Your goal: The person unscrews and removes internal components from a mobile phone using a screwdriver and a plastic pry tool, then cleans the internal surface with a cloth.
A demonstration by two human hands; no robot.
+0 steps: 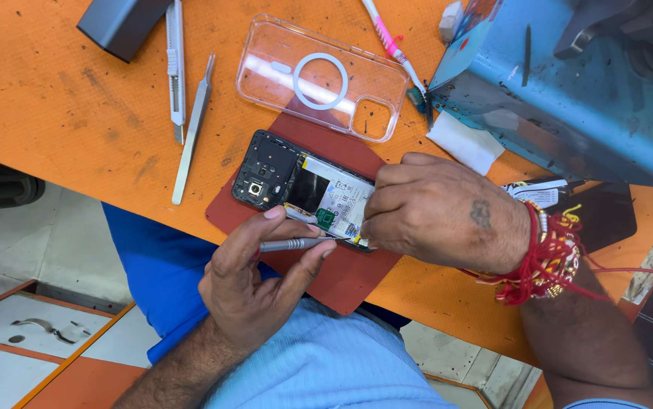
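Opened phone (296, 184) lies on a red mat (345, 276) between both hands; left hand (254, 284) pinches a thin metal tool (292, 244), tip at its lower edge; right hand (436, 212), fingers curled, presses the phone's end.

The right hand (436, 212) covers the opened phone's (304, 189) lower end, the screwdriver's (292, 245) tip is too fine to make out against the board, and the blue machine (569, 98) runs off the top-right edge.
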